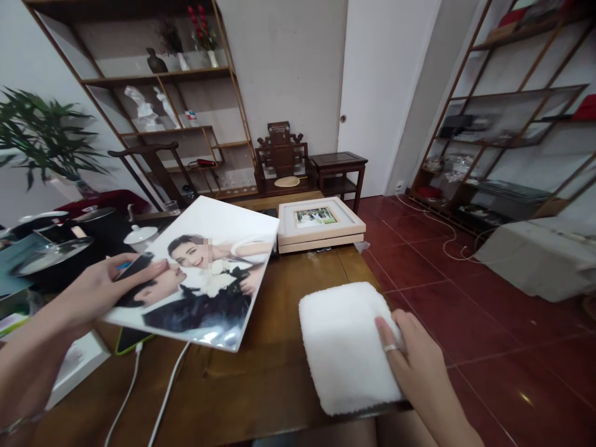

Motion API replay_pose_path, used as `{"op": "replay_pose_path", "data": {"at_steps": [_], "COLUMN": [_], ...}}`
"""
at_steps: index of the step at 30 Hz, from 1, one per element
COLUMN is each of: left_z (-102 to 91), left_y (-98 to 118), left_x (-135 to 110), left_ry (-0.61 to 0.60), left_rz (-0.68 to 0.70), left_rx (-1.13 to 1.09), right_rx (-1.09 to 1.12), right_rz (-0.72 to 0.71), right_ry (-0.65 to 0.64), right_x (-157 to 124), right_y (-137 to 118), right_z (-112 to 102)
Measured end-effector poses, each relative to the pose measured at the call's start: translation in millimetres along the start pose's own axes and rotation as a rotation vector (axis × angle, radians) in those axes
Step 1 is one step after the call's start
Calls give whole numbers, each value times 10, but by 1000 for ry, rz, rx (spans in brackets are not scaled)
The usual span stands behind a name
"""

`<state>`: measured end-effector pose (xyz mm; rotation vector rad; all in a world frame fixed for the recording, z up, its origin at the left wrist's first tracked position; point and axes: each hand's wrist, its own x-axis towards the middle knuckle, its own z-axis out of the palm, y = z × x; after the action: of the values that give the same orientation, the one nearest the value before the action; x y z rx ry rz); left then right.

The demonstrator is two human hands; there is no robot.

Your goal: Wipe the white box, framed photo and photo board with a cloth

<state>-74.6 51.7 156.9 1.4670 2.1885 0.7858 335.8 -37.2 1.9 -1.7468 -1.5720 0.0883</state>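
Note:
My left hand [100, 287] grips the left edge of a large glossy photo panel [205, 273] of a couple, held tilted above the wooden table [261, 372]. On the table's right edge lies a folded white towel [342, 344], and my right hand [414, 354] rests on its right side with the thumb on top and the fingers hidden under or behind the cloth. A ring shows on that hand.
Two stacked framed photos [321, 225] lie at the table's far end. Pots and a white teapot [139, 234] crowd the left. White cables [135, 385] and a phone run under the panel. Shelves, a carved chair [282, 155] and a red tiled floor [488, 347] surround the table.

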Motion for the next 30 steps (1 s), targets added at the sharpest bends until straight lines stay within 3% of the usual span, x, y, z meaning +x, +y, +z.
{"op": "replay_pose_path", "data": {"at_steps": [1,6,12,16,22,25,27,28,30], "left_z": [17,147,245,328,419,399,366,346,303], "left_y": [25,135,61,-56,-116,-115,-119,-124,-142], "left_x": [-97,-451,-531,-473,-414,-437,-465,-478,-500], "left_ry": [-88,-69,-207,-285,-316,-345,-350,-335,-293], "left_rz": [-46,-49,23,68,111,61,10,-13,-52], "left_rx": [-56,-87,-23,17,29,6,-16,-26,-37], "right_rx": [-13,36,231,160,59,43,41,48,84], "right_rz": [-8,10,179,185,233,134,-59,-166,-294], "right_ry": [-17,-177,-374,-256,-85,121,212,181,-4], "right_x": [3,39,58,99,106,91,54,26,-35], "right_y": [13,72,55,106,131,90,62,55,61], "right_z": [8,-66,-363,-375,-106,-73,-105,-124,-148]}}
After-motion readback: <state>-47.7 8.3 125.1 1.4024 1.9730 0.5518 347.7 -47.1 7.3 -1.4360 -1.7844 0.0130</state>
